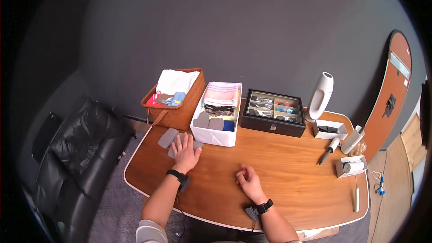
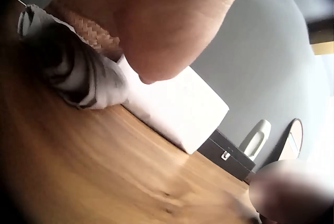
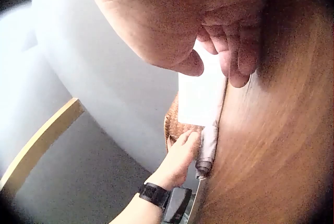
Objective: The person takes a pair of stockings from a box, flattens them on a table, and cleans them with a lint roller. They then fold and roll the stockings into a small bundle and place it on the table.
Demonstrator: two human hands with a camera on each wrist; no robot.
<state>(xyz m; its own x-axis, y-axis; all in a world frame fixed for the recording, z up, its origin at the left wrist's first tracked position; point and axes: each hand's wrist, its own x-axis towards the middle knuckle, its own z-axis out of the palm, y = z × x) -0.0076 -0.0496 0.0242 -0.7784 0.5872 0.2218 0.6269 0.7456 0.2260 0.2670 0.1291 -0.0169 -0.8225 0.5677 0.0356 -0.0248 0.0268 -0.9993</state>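
Note:
Grey folded cloths (image 1: 168,138) lie on the wooden table in front of the wicker basket. The left hand (image 1: 186,154) rests on them with its fingers spread, palm down. In the left wrist view a rolled or folded grey cloth (image 2: 78,72) lies below and beside the hand (image 2: 162,20). The right hand (image 1: 250,183) is over the table's middle, its fingers loosely curled and holding nothing; the right wrist view shows its fingers (image 3: 235,51) hanging relaxed. A white box (image 1: 213,136) of folded cloths stands behind the left hand.
A wicker basket (image 1: 173,116) of clothes stands at the back left. A black case (image 1: 274,126) of glasses is right of the white box. Farther right are a white upright device (image 1: 320,96), small white boxes (image 1: 342,136) and a brush (image 1: 330,150). A black sofa (image 1: 85,153) is at the left.

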